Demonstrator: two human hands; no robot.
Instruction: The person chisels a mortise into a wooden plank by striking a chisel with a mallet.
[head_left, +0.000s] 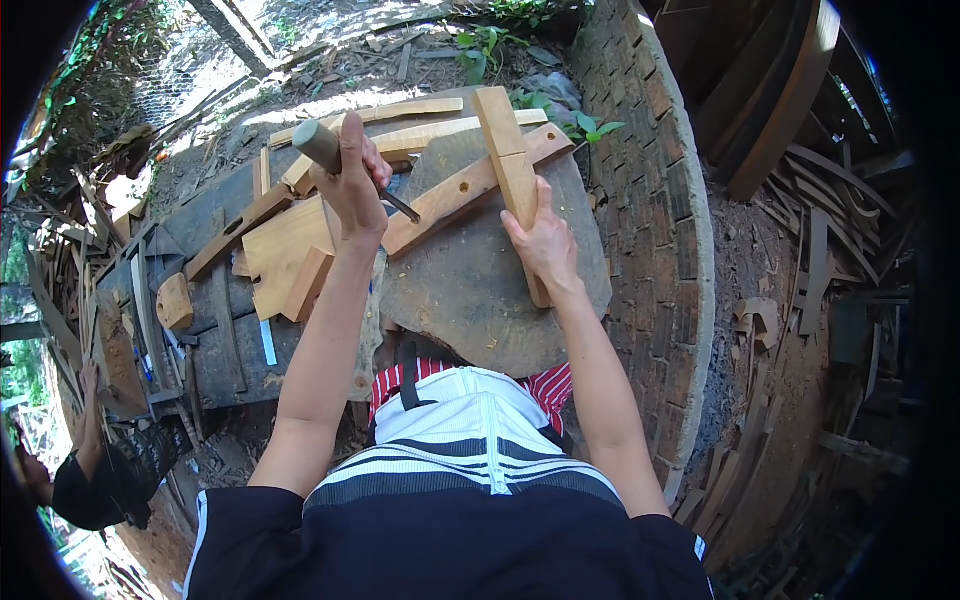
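Left grip [352, 188] closed round chisel [320, 147], tip on drilled beam [438, 212]; right grip [545, 240] holds squared wooden bar [514, 172]. Two holes [464, 187] look done; chisel spot probably unfinished.

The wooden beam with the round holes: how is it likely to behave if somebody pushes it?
The beam is probably stiff, since it looks thick and straight. Its flat sides suggest it would slide rather than roll across the grey work surface. It might be weakest at the holes, where wood is missing.
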